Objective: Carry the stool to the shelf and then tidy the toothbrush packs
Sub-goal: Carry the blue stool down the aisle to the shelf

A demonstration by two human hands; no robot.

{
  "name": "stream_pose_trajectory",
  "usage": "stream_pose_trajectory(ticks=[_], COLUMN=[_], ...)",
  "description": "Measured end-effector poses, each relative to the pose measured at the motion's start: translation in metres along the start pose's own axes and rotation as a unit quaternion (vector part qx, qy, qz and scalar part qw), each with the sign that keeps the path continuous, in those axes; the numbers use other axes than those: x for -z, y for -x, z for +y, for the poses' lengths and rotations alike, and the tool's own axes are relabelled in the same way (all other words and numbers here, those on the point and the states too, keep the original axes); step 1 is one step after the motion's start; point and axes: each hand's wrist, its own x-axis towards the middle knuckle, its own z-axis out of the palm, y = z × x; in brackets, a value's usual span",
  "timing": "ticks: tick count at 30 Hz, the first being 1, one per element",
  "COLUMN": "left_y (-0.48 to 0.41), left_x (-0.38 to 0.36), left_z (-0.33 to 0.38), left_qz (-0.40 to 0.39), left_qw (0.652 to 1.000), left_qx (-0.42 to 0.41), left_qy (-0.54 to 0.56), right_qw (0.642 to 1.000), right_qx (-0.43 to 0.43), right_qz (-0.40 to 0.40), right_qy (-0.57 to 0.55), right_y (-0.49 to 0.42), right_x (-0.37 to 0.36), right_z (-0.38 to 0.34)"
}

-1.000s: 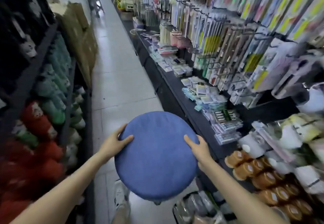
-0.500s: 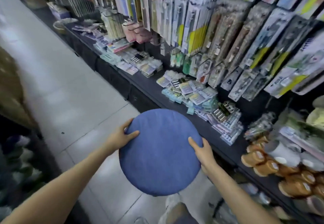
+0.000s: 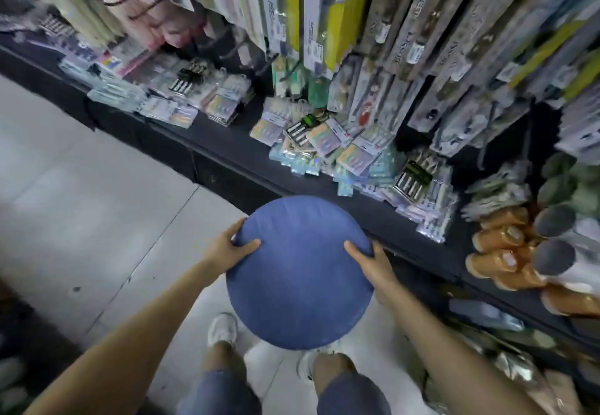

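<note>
At far left we see the pale tiled floor point(image 3: 97, 220), with the dark shelf point(image 3: 227, 151) running diagonally across the view. Our left hand point(image 3: 229, 249) clamps the left rim of the stool point(image 3: 300, 272), thumb on top of its round blue fabric seat and fingers wrapped under the edge. The stool sits just in front of the shelf edge and above our white shoes point(image 3: 222, 328); its legs are hidden beneath the seat, so we cannot tell whether it touches the floor. Our right hand point(image 3: 373, 263) closes on the opposite rim in the same manner, thumb on the seat. Beyond the stool, loose toothbrush packs point(image 3: 324, 142) lie in untidy overlapping heaps on the shelf top, with a second heap point(image 3: 181, 103) further left. Above them, long carded packs point(image 3: 324, 18) hang in rows; the print on them is blurred, and we can make out no brand or word with confidence. At far right stands a cluster of orange-brown bottles point(image 3: 500, 252) beside grey round caps point(image 3: 552, 255).
</note>
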Motion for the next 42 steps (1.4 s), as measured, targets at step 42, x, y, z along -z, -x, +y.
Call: stream_pose_trajectory(ticks=[42], left_y=[-0.374], left_x=[0.067], left_z=[-0.463], left_qz=[-0.310], left_qw=[0.888], left_qx=[0.182], left_qy=[-0.288], right_qw=[0.933], right_qx=[-0.347], right_qz=[-0.089], right_qy=[0.016], right_y=[-0.189], right_x=[-0.401], right_z=[0.386])
